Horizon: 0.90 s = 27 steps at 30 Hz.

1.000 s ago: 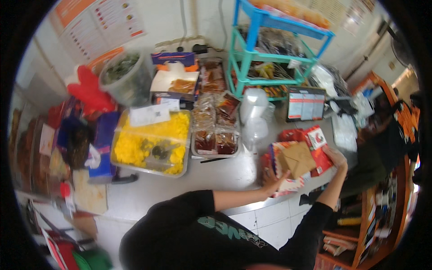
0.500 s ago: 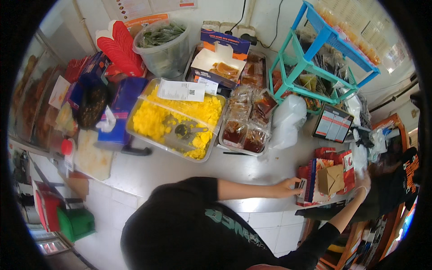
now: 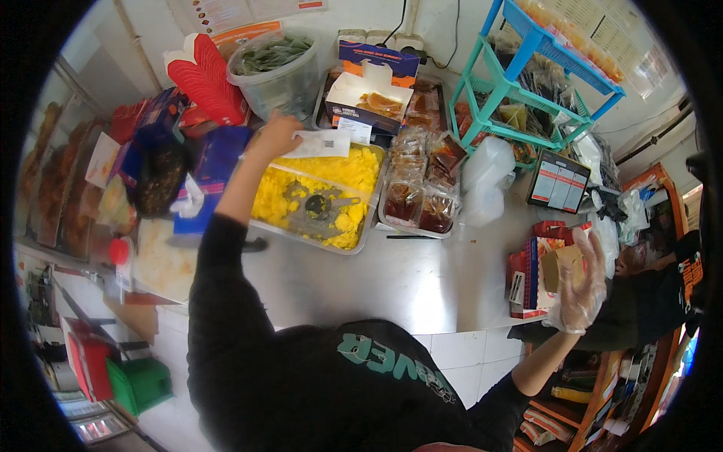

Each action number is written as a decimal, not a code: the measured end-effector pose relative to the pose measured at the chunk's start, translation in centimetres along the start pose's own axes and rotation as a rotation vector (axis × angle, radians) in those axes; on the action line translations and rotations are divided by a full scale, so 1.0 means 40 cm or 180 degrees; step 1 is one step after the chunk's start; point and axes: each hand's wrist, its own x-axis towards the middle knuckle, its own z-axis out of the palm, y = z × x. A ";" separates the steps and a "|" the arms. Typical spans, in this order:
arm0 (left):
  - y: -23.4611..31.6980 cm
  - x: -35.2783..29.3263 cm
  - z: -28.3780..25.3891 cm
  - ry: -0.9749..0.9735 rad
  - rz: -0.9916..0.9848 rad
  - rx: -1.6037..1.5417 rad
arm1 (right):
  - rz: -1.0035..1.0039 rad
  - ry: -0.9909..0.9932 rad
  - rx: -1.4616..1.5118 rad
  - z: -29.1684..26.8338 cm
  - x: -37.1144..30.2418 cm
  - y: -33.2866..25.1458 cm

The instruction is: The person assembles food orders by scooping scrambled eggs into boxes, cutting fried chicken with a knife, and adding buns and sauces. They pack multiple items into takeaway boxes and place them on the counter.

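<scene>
My left hand (image 3: 277, 137) reaches over the left side of the metal tray (image 3: 367, 230) of yellow rice (image 3: 331, 167). Its fingers close at the left end of a white paper slip (image 3: 325, 144), which lies on the tray's clear cover. A dark scoop (image 3: 320, 203) rests in the rice. At the right, my right hand (image 3: 584, 290) wears a clear plastic glove, fingers raised and spread, holding nothing. It is beside a small brown carton (image 3: 559, 270) set among red and blue food boxes (image 3: 536, 256), partly covering them.
Packed sauce bags (image 3: 422, 181) fill another tray. An opened food box (image 3: 373, 98) stands behind. White containers (image 3: 486, 177), a tablet (image 3: 559, 181) and a tiered rack (image 3: 520, 94) are at the right. A tub of leaves (image 3: 275, 71) and red cartons (image 3: 203, 79) stand back left. Another person (image 3: 655, 290) is at far right.
My left hand has left the boxes at the right and swung across to the paper slip over the rice tray. The gloved right hand has lifted off the boxes, fingers spread.
</scene>
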 end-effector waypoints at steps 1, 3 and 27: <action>0.033 -0.029 -0.009 0.0147 0.0388 -0.0257 | -0.0064 -0.0036 0.0127 0.015 0.000 -0.024; 0.162 -0.138 -0.003 0.0169 0.1124 -0.0721 | -0.0341 -0.0231 0.0169 0.042 -0.002 -0.067; 0.364 -0.821 0.146 0.0461 -0.0736 -0.1257 | 0.3508 -0.2592 0.3754 0.847 -0.292 -0.461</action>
